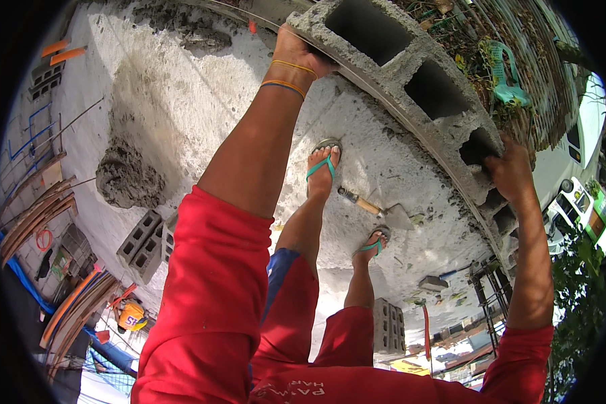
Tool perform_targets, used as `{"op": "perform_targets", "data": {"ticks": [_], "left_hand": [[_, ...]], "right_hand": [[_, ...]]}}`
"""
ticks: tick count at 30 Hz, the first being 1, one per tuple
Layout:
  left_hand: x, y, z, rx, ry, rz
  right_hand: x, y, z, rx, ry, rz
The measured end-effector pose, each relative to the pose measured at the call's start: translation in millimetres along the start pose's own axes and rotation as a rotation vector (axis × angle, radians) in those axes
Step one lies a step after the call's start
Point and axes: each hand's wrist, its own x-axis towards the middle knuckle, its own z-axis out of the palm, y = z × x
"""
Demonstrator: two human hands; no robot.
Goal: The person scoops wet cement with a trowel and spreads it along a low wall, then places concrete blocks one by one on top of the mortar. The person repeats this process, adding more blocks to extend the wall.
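A grey concrete hollow block (390,71) lies in front of me with its dark cavities facing up, along the top of a low wall. My left hand (301,55) is closed round the near edge at its left end, with the fingers partly hidden behind the block. At the right, my right hand (514,168) grips the block work beside a cavity; its fingertips are partly out of sight. A thin string (249,15) runs along the wall edge close to my left hand. On the floor by my feet rests a trowel (397,217) with a wooden handle.
A heap of wet mortar (129,176) sits on the floor at left, near stacked hollow blocks (141,248). More blocks (388,326) stand behind my feet. Beyond the wall lies a green plastic piece (508,75). Another person (130,315) in yellow is at lower left.
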Motion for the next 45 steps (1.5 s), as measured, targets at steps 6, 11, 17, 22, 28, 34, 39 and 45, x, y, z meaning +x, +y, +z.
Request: {"op": "perform_targets", "data": {"ticks": [6,11,17,22,28,34,39,45], "left_hand": [[-2.2,-0.4,8.6,0.026,-0.023,0.007],[-2.9,-4.9,-4.0,0.066,0.000,0.018],[11.0,7.0,-24.6,-0.070,-0.278,-0.138],[12.5,10.7,-28.6,-0.088,-0.285,-0.158],[7.7,9.2,-25.4,-0.123,-0.386,-0.273],[-16.6,-5.0,-9.7,-0.049,-0.237,-0.112],[-35.8,-22.1,-7.7,-0.090,-0.132,-0.009],[-36.1,-32.6,-3.3,-0.104,-0.094,0.031]], "right_hand": [[7.4,5.3,-0.4,-0.037,-0.084,0.006],[5.8,5.4,-4.4,-0.041,-0.116,-0.006],[4.3,0.8,-5.2,-0.044,-0.048,-0.077],[1.8,0.0,-3.2,-0.052,-0.020,-0.042],[1.7,5.9,6.0,-0.092,-0.033,-0.021],[10.6,32.7,21.7,-0.224,0.023,-0.189],[8.2,37.7,28.7,-0.241,0.037,-0.160],[-19.0,-37.6,-0.2,0.174,0.430,-0.198]]}}
